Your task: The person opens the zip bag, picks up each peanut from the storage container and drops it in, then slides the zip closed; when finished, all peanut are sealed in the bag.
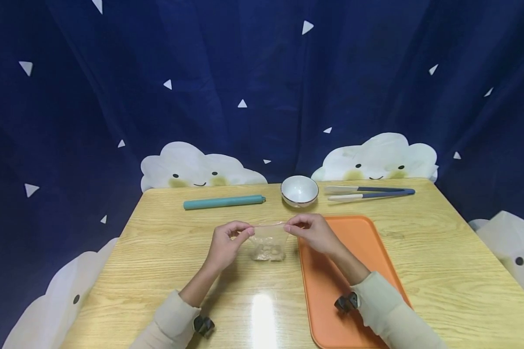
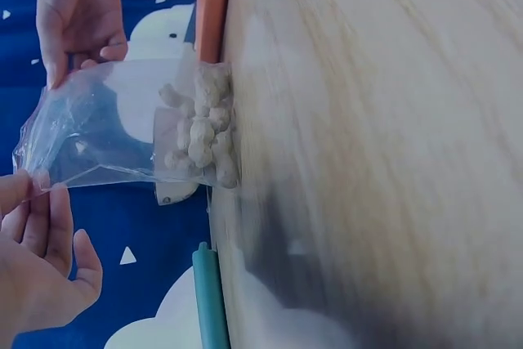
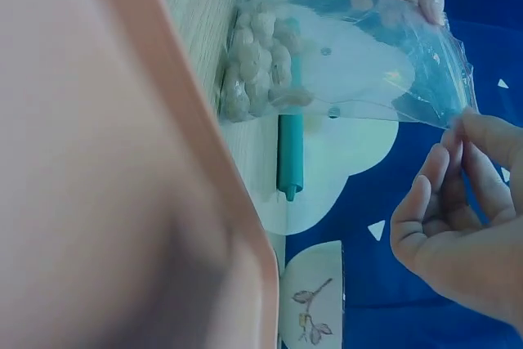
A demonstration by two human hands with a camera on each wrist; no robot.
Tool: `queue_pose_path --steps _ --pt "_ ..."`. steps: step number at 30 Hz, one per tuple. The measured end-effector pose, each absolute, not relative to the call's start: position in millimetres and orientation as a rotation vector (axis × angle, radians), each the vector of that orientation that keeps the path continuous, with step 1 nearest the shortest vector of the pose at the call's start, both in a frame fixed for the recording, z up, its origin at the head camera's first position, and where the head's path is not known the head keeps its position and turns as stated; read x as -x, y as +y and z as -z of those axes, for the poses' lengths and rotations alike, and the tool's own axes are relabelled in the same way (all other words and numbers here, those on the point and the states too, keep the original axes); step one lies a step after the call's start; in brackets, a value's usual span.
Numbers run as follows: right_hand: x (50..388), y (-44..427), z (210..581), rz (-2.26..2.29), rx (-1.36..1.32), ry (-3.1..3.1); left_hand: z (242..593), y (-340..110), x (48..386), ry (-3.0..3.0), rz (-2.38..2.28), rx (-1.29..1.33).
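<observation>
A clear plastic zip bag [image 1: 268, 241] stands upright on the table, its top edge stretched between two hands. Unshelled peanuts [image 2: 202, 132] lie in its bottom. My left hand [image 1: 226, 242] pinches the bag's left top corner between thumb and fingers. At the opposite corner my right hand [image 1: 313, 231] pinches the same edge, with its forearm above the orange tray [image 1: 371, 232]. The right wrist view also has the peanuts [image 3: 257, 63] resting low in the bag, with thumb and fingertips of the right hand [image 3: 466, 202] on the corner.
Behind the bag sits a white bowl [image 1: 300, 190] with a dark rim. A teal stick-like roll [image 1: 224, 202] lies at the back left. Tongs [image 1: 371, 194] with blue handles lie at the back right. A dark blue curtain [image 1: 262, 72] hangs behind the wooden table [image 1: 157, 252].
</observation>
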State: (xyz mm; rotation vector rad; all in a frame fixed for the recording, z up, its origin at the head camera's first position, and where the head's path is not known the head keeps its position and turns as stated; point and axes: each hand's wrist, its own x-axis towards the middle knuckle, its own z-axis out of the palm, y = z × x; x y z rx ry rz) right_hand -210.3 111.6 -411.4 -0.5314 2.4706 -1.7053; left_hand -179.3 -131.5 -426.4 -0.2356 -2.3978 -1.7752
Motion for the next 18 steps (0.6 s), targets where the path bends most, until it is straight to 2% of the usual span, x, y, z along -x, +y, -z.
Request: queue_pose_path --steps 7,14,18 --pt "208.4 107.5 409.8 1.770 0.409 2.446 404.4 -125.6 168.2 -2.404 1.789 0.196" --pt "208.4 104.1 412.4 1.792 0.405 2.414 426.4 -124.8 182.3 -2.406 1.766 0.214" --pt "207.3 99.6 411.9 1.772 0.443 2.408 427.4 -122.6 182.6 -2.408 1.753 0.288"
